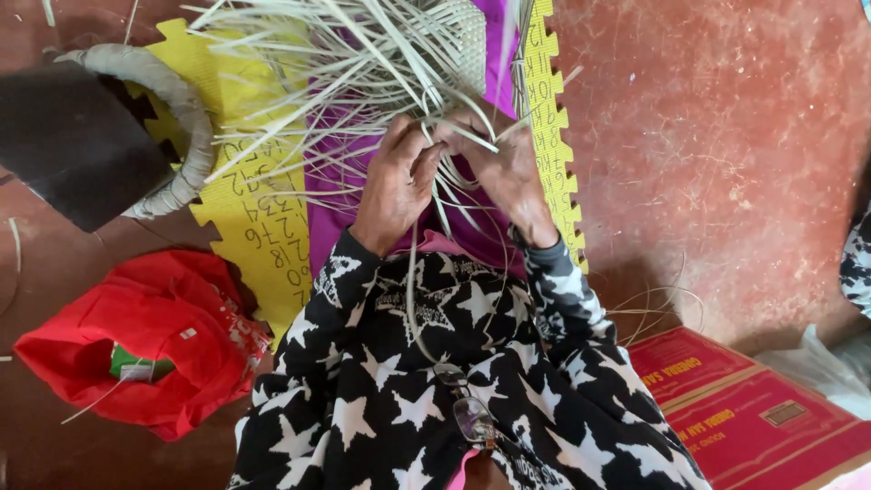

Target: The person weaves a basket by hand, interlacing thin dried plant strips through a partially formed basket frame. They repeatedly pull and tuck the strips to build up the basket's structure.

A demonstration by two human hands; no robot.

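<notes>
Hands first: my left hand (392,186) and right hand (508,168) sit close together, almost touching, right in the middle of the head view. Both are curled tight, fingers pinched on pale cane strips (363,63), the left thumb pressing one strip down while the right hand's fingers hook another across it. I read that grip as a way to keep the crossing strips from springing apart, since they look stiff and fan out wherever nothing holds them.

Just beyond the knuckles the loose strips spray outward and up toward the top of the frame, and there I can see a finished patch of tight weave (472,45), part of the same piece. It lies flat on the floor ahead of me, near enough that the hands work at its edge without lifting it.

Under the strips there's a purple cloth (331,222), and under that a yellow foam mat (259,227) with a jigsaw edge, padding between the work and the red floor (726,136). One long strip trails back over my star-print sleeves (562,290), and a pair of glasses (467,408) hangs at my chest.

Off to the left, well apart, a round wrapped rim with a dark cloth (82,136) over it; nearer me, a red fabric bag (136,345) lies open. At lower right, a red cardboard box (753,417), with a few stray strips curling beside it.
</notes>
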